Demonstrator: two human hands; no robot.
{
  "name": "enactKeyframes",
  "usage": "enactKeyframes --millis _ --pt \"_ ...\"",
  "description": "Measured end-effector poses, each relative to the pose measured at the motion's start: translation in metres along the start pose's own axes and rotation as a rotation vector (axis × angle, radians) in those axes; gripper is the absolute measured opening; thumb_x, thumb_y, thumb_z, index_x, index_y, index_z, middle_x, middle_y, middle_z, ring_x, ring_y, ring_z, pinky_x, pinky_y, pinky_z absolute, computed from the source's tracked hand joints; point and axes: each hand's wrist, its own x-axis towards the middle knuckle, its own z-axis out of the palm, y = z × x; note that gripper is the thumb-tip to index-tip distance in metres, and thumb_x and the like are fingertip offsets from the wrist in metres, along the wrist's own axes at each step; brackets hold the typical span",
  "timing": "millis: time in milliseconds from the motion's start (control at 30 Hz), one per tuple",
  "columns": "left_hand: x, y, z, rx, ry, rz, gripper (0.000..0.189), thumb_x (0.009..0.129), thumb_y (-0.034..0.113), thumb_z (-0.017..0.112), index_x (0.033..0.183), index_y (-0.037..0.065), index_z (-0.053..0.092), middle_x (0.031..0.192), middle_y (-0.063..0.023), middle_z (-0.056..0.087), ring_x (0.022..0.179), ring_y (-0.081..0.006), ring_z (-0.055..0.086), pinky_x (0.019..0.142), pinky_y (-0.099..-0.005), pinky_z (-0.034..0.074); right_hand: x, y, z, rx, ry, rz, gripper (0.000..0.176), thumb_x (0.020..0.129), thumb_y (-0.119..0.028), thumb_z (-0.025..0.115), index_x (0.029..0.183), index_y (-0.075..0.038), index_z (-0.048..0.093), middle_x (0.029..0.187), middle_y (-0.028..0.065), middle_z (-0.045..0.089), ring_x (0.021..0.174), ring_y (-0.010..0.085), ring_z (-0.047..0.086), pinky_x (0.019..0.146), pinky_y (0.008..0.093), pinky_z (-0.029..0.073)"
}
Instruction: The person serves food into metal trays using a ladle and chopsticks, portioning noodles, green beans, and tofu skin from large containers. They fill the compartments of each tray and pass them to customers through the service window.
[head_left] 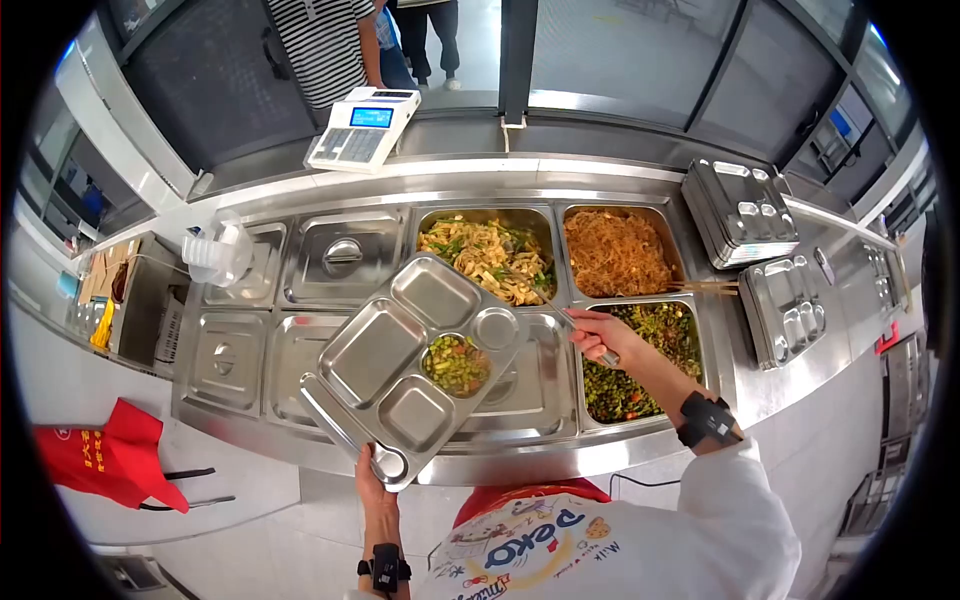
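My left hand [375,488] grips the near edge of a stainless steel compartment tray [368,352], held tilted over the counter. Chopped green vegetables [457,366] with red bits fill its round middle compartment; the other compartments hold no food. My right hand [597,338] is closed around the handle of a metal serving spoon [556,308]. The spoon reaches into a pan of mixed stir-fry [490,250] with pale strips and greens; its bowl is hidden in the food. Below my right wrist is a pan of chopped green vegetables [640,350].
A pan of brown noodles [618,252] has chopsticks [705,287] at its edge. Stacked metal trays [740,212] stand on the right. Lidded pans [340,262] and a clear plastic container [218,250] are left. A payment terminal [362,132] sits behind; people [320,45] stand beyond.
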Motion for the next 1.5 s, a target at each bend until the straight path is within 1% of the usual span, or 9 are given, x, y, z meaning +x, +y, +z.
enactKeyframes --millis 300,800,967,1033,1200,1300,1400,1433,1500 --pt "0.009 0.008 0.010 0.027 -0.069 -0.012 0.029 0.086 0.026 0.055 0.104 0.004 0.054 0.096 -0.0057 0.059 0.090 -0.0183 0.059 0.079 -0.0321 0.050 -0.051 -0.005 -0.002 0.057 0.043 -0.136 0.021 0.090 -0.007 0.048 0.108 -0.014 0.056 0.068 0.0066 0.050 0.046 0.0053 0.037 0.034 0.0171 0.030" --pt "0.027 -0.004 0.027 -0.019 -0.158 -0.036 0.034 0.088 0.027 0.053 0.111 0.002 0.052 0.105 -0.0068 0.058 0.095 -0.0188 0.057 0.082 -0.0319 0.047 -0.085 -0.007 0.010 0.124 -0.059 -0.138 0.021 0.091 -0.007 0.046 0.110 -0.011 0.051 0.070 0.0058 0.047 0.047 0.0035 0.035 0.034 0.0145 0.027" --pt "0.041 -0.007 0.069 -0.029 -0.259 -0.049 0.037 0.090 0.031 0.050 0.114 0.004 0.050 0.108 -0.0058 0.056 0.098 -0.0181 0.056 0.083 -0.0322 0.046 -0.130 -0.003 0.041 -0.065 -0.071 -0.173 0.033 0.093 -0.008 0.039 0.125 -0.011 0.045 0.071 0.0031 0.041 0.048 0.0025 0.031 0.034 0.0136 0.023" --pt "0.071 -0.024 0.070 -0.063 -0.357 -0.033 0.039 0.090 0.034 0.049 0.115 0.005 0.049 0.109 -0.0049 0.055 0.099 -0.0180 0.055 0.084 -0.0327 0.046 -0.144 0.006 0.045 -0.105 -0.084 -0.135 0.034 0.093 -0.007 0.039 0.126 -0.012 0.044 0.071 0.0028 0.041 0.047 0.0026 0.030 0.034 0.0136 0.022" --pt "0.070 -0.019 0.130 -0.122 -0.386 -0.122 0.042 0.091 0.040 0.046 0.117 0.008 0.047 0.112 -0.0033 0.054 0.101 -0.0179 0.055 0.086 -0.0340 0.045 -0.165 0.051 0.049 -0.324 0.007 -0.076 0.039 0.089 -0.004 0.043 0.127 -0.013 0.044 0.070 0.0015 0.045 0.046 0.0041 0.032 0.036 0.0175 0.025" --pt "0.065 -0.016 0.152 -0.126 -0.371 -0.147 0.044 0.090 0.042 0.046 0.117 0.008 0.047 0.111 -0.0031 0.054 0.102 -0.0178 0.054 0.086 -0.0343 0.045 -0.157 0.089 0.037 -0.635 0.064 -0.186 0.042 0.089 -0.005 0.044 0.130 -0.015 0.043 0.067 -0.0009 0.047 0.047 0.0038 0.036 0.038 0.0169 0.028" --pt "0.070 -0.020 0.155 -0.137 -0.410 -0.127 0.044 0.090 0.043 0.046 0.117 0.008 0.047 0.110 -0.0026 0.054 0.103 -0.0175 0.053 0.086 -0.0345 0.046 -0.156 0.110 0.025 -1.057 0.137 -0.468 0.045 0.087 -0.005 0.048 0.131 -0.013 0.042 0.069 -0.0019 0.050 0.049 0.0045 0.041 0.045 0.0181 0.034" --pt "0.074 -0.023 0.153 -0.144 -0.436 -0.114 0.044 0.090 0.043 0.046 0.116 0.008 0.047 0.110 -0.0024 0.054 0.103 -0.0175 0.053 0.086 -0.0346 0.046 -0.153 0.114 0.017 -1.099 0.148 -0.542 0.045 0.085 -0.004 0.052 0.129 -0.010 0.045 0.069 0.0019 0.054 0.052 0.0070 0.045 0.050 0.0206 0.039" --pt "0.076 -0.024 0.149 -0.130 -0.449 -0.125 0.044 0.090 0.043 0.046 0.116 0.008 0.048 0.110 -0.0019 0.054 0.102 -0.0172 0.053 0.085 -0.0344 0.046 -0.152 0.120 0.012 -1.292 0.224 -0.761 0.044 0.083 -0.002 0.053 0.126 -0.008 0.047 0.070 0.0055 0.056 0.053 0.0097 0.047 0.052 0.0228 0.041"
